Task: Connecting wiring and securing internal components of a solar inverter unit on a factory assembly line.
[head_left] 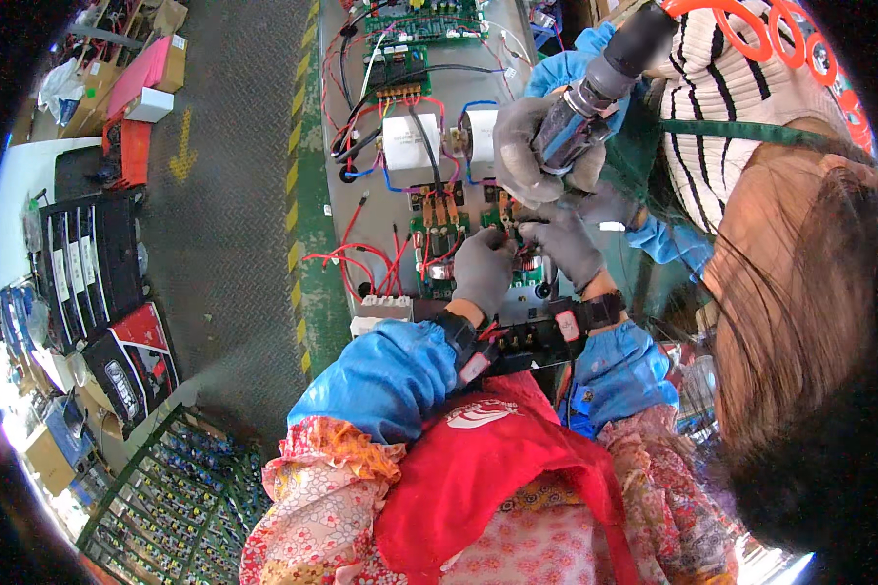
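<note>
"One green circuit board [525,277]: where?"
"On the metal panel [380,210], beneath the left hand [485,263] and the right hand [568,246], which are close together."
"Gripping?"
"Their fingers curl inward; whether they grip anything cannot be told. A co-worker's hand [523,151] grasps a power driver [563,132]."

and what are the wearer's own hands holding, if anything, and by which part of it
Cannot tell: the left hand and right hand are at a green circuit board, but any hold would be hidden.
</note>
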{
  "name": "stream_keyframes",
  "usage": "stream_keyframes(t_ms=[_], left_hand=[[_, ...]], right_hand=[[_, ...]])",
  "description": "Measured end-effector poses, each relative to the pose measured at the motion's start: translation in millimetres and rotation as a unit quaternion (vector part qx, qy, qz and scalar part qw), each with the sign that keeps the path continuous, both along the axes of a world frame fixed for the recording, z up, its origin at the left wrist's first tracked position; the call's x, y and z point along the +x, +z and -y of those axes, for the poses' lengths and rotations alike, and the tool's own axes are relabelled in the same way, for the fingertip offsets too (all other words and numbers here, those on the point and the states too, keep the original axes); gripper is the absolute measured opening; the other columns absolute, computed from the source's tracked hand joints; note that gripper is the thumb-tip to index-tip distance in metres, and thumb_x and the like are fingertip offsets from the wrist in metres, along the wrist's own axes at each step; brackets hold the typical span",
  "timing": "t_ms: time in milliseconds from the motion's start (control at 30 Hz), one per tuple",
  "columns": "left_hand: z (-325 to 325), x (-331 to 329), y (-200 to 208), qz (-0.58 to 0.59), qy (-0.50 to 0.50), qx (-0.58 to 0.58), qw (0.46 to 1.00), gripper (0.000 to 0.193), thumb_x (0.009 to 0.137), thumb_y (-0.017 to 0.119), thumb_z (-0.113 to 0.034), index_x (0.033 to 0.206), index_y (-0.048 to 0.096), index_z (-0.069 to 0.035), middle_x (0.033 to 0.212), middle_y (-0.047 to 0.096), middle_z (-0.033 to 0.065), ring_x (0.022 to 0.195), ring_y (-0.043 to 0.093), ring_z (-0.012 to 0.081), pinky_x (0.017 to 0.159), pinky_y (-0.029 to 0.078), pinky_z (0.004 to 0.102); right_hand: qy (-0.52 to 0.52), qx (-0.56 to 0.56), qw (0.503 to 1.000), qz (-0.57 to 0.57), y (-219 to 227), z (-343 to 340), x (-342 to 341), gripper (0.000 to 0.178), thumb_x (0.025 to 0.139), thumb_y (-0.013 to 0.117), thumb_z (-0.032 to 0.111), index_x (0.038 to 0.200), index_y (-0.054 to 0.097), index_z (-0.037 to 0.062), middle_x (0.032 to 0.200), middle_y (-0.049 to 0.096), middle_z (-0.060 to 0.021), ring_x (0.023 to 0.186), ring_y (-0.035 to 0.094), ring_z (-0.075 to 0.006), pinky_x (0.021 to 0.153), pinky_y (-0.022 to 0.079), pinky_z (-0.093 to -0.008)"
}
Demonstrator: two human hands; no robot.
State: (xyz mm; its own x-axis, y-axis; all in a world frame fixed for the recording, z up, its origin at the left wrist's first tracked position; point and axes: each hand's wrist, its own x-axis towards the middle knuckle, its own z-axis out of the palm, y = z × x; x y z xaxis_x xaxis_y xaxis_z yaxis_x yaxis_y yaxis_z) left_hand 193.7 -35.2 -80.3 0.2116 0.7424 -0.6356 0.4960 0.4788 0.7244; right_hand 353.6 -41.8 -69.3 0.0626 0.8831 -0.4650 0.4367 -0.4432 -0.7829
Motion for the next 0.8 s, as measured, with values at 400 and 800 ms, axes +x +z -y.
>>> stream_keyframes(t_ms=[400, 800], left_hand=[[12, -5, -27, 0.152, 0.019, 0.07, 0.986, 0.024, 0.083, 0.06, -0.021, 0.097, 0.069, -0.004, 0.085, 0.067, 0.019, 0.084, 0.063, 0.0362, 0.077, 0.049, 0.0418], [-15, -6, 15, -0.072, -0.091, 0.148, 0.982, 0.021, 0.083, 0.063, -0.019, 0.094, 0.061, -0.001, 0.086, 0.065, 0.0226, 0.087, 0.062, 0.041, 0.076, 0.049, 0.047]], right_hand=[[-0.041, -0.125, 0.959, -0.25, 24, -1, 3, 0.039, 0.082, 0.056, 0.008, 0.12, 0.06, -0.0019, 0.11, 0.063, -0.0085, 0.091, 0.062, -0.0149, 0.08, 0.051, -0.0277], [-0.128, -0.016, 0.992, 0.018, -23, 7, -7, 0.032, 0.082, 0.063, 0.019, 0.105, 0.065, -0.0023, 0.09, 0.069, -0.0123, 0.083, 0.064, -0.0208, 0.075, 0.051, -0.0348]])
